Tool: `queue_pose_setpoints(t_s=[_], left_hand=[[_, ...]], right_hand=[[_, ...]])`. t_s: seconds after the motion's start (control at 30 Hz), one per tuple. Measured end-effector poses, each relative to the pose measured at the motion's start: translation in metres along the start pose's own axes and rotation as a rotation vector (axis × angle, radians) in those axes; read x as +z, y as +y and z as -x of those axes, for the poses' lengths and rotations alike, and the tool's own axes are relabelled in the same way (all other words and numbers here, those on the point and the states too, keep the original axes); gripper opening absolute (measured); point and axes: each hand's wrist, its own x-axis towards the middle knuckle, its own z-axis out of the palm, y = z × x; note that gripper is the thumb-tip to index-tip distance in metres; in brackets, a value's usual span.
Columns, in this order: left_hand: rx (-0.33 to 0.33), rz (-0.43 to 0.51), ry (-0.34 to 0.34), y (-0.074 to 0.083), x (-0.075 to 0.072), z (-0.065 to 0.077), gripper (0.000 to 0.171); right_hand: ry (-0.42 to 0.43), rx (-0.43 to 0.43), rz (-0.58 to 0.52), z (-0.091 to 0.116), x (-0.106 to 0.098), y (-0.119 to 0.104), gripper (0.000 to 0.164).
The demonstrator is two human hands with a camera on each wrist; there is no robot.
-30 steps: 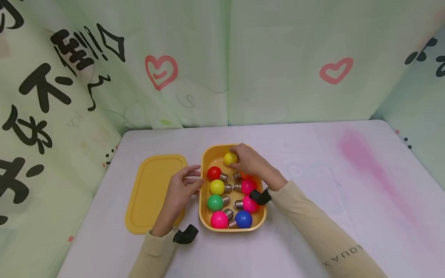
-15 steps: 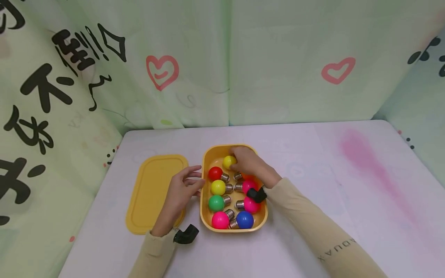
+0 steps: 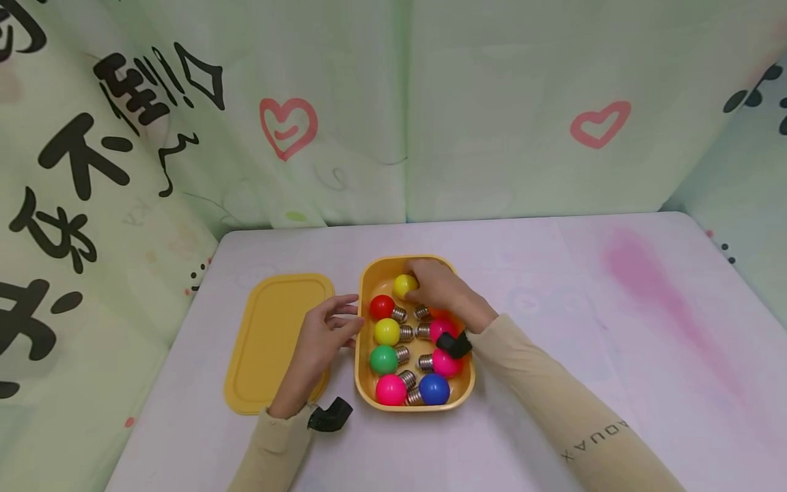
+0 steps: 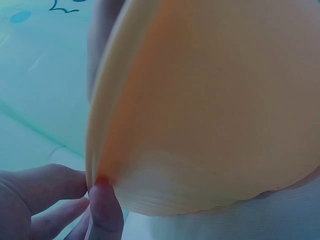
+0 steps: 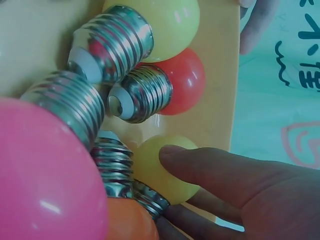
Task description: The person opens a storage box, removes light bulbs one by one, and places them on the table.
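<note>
My right hand (image 3: 438, 283) reaches into the far end of a yellow-orange box (image 3: 361, 383) and holds a yellow light bulb (image 3: 404, 286) there. In the right wrist view the thumb (image 5: 190, 162) lies on one side of the yellow globe, with fingers behind it; its metal screw base points into the box. At the box's left side, my left hand (image 3: 321, 329) touches the outer wall and rim with its fingertips, the fingers loosely extended. In the left wrist view those fingertips meet the rim (image 4: 92, 145). An orange bulb (image 5: 131, 220) is partly hidden by the right arm.
Two columns of coloured bulbs lie in the box, among them red (image 3: 382, 307), green (image 3: 384, 359) and blue (image 3: 434, 389). A flat yellow lid (image 3: 264, 342) rests on the table (image 3: 590, 355) left of the box, partly under the left hand. Printed curtains (image 3: 479, 137) stand behind and beside.
My right hand has moved slightly down and inward with the yellow bulb, and over the last half second it has stayed nearly still. The left hand keeps its place at the box's side.
</note>
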Motion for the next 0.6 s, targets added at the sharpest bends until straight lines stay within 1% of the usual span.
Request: queue_pose_setpoints(t_s=[0.13, 0.27, 0.6], left_hand=[[-0.002, -0.004, 0.002, 0.0, 0.0, 0.0, 0.044], [-0.003, -0.003, 0.0, 0.001, 0.0, 0.0, 0.044], [-0.004, -0.006, 0.0, 0.002, 0.0, 0.002, 0.044]], right_hand=[[0.012, 0.015, -0.053, 0.003, -0.002, 0.0, 0.031], [0.023, 0.039, -0.075, 0.007, -0.007, -0.001, 0.039], [0.052, 0.021, -0.085, 0.017, -0.019, -0.001, 0.04]])
